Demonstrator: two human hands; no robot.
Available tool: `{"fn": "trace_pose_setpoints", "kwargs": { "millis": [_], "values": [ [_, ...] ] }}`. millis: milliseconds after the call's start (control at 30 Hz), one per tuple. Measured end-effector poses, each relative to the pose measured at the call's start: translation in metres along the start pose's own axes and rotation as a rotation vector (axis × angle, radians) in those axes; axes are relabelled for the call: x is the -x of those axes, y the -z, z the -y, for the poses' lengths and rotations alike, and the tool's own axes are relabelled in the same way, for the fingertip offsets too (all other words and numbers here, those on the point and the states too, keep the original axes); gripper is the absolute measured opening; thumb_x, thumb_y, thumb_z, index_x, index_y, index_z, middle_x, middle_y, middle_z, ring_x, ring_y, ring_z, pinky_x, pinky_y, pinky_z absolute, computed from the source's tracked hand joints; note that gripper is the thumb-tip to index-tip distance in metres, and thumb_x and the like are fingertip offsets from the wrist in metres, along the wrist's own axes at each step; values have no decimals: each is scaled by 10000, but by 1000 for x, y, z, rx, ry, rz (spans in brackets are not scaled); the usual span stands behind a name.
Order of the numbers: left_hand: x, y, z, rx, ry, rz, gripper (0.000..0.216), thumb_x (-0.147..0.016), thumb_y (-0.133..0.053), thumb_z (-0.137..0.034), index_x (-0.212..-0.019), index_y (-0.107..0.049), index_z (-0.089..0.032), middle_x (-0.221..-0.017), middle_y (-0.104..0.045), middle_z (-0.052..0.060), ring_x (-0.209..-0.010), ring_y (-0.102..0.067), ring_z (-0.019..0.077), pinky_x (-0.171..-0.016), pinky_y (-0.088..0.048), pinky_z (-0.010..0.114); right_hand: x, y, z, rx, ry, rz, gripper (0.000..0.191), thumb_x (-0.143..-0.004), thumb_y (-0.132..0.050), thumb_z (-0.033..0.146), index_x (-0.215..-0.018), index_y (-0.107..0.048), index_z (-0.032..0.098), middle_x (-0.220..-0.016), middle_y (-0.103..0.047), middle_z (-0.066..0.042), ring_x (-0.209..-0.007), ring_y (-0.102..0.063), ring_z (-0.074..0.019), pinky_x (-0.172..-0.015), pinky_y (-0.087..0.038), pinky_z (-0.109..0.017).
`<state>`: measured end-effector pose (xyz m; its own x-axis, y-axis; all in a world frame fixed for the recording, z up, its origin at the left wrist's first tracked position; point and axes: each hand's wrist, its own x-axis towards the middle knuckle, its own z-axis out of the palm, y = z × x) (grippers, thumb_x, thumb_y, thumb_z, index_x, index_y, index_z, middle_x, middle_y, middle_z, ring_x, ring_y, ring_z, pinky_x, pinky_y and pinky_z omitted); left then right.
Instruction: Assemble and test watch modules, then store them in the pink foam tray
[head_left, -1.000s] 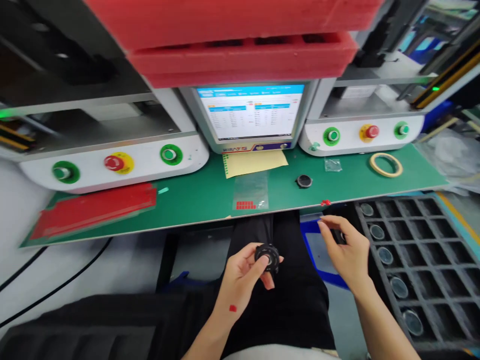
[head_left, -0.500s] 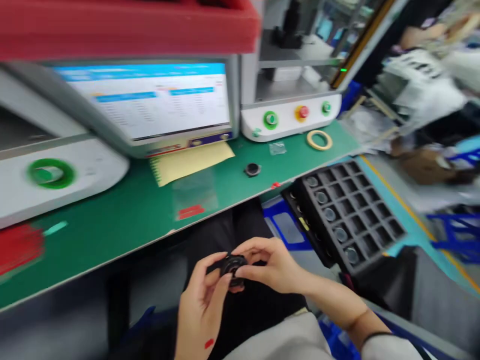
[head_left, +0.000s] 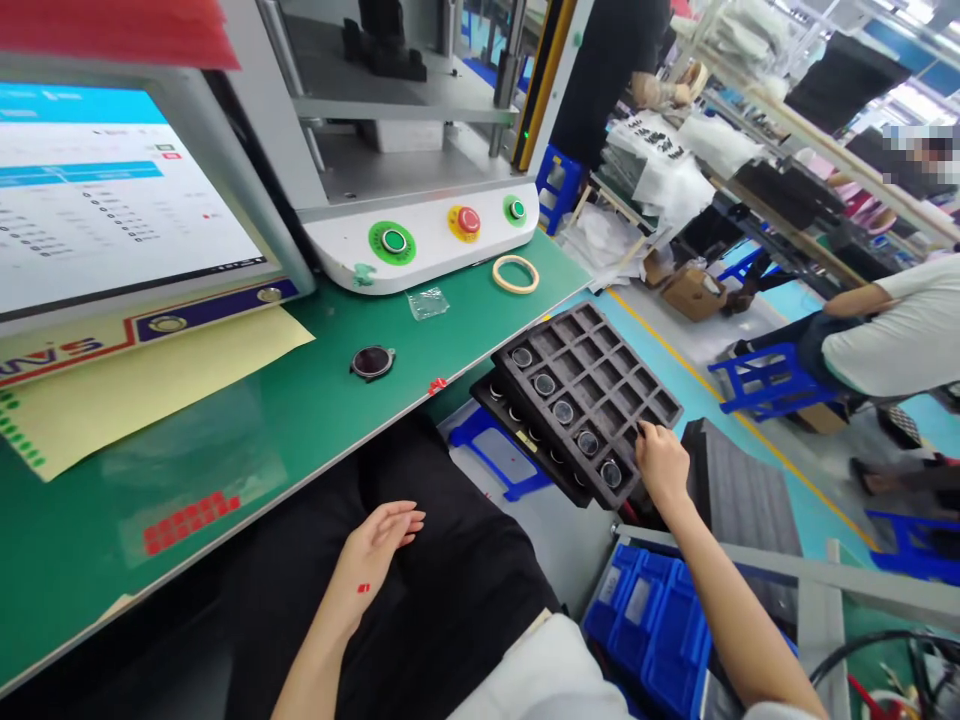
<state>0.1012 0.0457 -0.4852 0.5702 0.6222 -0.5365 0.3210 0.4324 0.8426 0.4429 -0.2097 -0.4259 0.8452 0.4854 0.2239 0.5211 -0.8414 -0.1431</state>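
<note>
My left hand [head_left: 377, 543] lies open on my lap, fingers stretched out and holding nothing; a small red sticker sits on its back. My right hand [head_left: 660, 462] reaches out to the right and rests at the near corner of a dark compartment tray [head_left: 645, 385] that holds several round lens-like parts. Its fingers are curled over the tray edge and I cannot make out anything in them. A round black part [head_left: 372, 361] lies on the green bench mat [head_left: 315, 400] near the edge.
A press machine with green and red buttons [head_left: 420, 235] stands behind the mat beside a monitor [head_left: 105, 210]. A tape ring [head_left: 515, 273], a small bag [head_left: 427, 302], a yellow sheet [head_left: 150, 380] and red stickers [head_left: 184, 520] lie on the mat. Blue bins [head_left: 652, 620] sit below right. Other people work at the right.
The view swung right. Both hands were together on a round black part; now the left rests empty on my lap and the right has gone out to the tray.
</note>
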Motion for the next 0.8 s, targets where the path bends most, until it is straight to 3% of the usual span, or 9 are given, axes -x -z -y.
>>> {"fn": "trace_pose_setpoints", "kwargs": {
  "millis": [100,200,300,400,500,700,800],
  "values": [
    [0,-2,5,-12,-7,4,597,-667,-700,-639,-973,-642,-129,-939,-744,143,-897,-710,284,-860,-570,421,17,-16,-12,106,26,16,186,-946,-550,273,-1025,-641,132,-903,-664,-42,-834,-633,-165,-762,-517,-340],
    [0,0,5,-20,-5,39,608,-654,-709,-640,-975,-645,-128,-951,-742,146,-906,-712,286,-869,-567,416,31,-27,-17,147,85,15,208,-953,-550,309,-1029,-641,138,-967,-682,-48,-845,-646,-158,-774,-526,-338],
    [-1,1,4,-19,-12,75,602,-661,-706,-630,-983,-643,-125,-956,-739,143,-910,-712,280,-884,-558,414,38,-20,-18,133,154,-9,254,-961,-490,305,-957,-676,132,-964,-724,-91,-822,-670,-183,-747,-529,-327],
    [-2,0,7,-7,-31,75,534,-727,-674,-582,-995,-633,-122,-953,-734,137,-904,-713,262,-863,-558,399,30,-6,3,70,226,-66,354,-964,-393,312,-895,-697,144,-925,-744,-134,-843,-687,-232,-739,-528,-338],
    [-2,-2,11,11,-62,65,452,-764,-659,-518,-973,-627,-119,-917,-734,129,-864,-714,241,-827,-558,377,4,-1,61,-47,321,-110,363,-966,-366,316,-947,-684,141,-978,-737,-151,-938,-680,-252,-835,-517,-363],
    [4,-4,13,9,-128,42,294,-819,-660,-388,-954,-616,-130,-864,-724,77,-802,-702,197,-787,-550,359,-41,-13,254,-323,607,30,294,-939,-481,325,-1134,-632,165,-1118,-706,-122,-1049,-643,-243,-898,-487,-339],
    [7,-4,16,-23,-151,42,219,-878,-641,-329,-962,-620,-127,-842,-694,32,-791,-680,170,-802,-543,370,-43,-15,325,-404,659,120,436,-838,-642,358,-1213,-585,143,-1128,-688,-151,-1063,-619,-297,-862,-499,-372]
  ]
}}
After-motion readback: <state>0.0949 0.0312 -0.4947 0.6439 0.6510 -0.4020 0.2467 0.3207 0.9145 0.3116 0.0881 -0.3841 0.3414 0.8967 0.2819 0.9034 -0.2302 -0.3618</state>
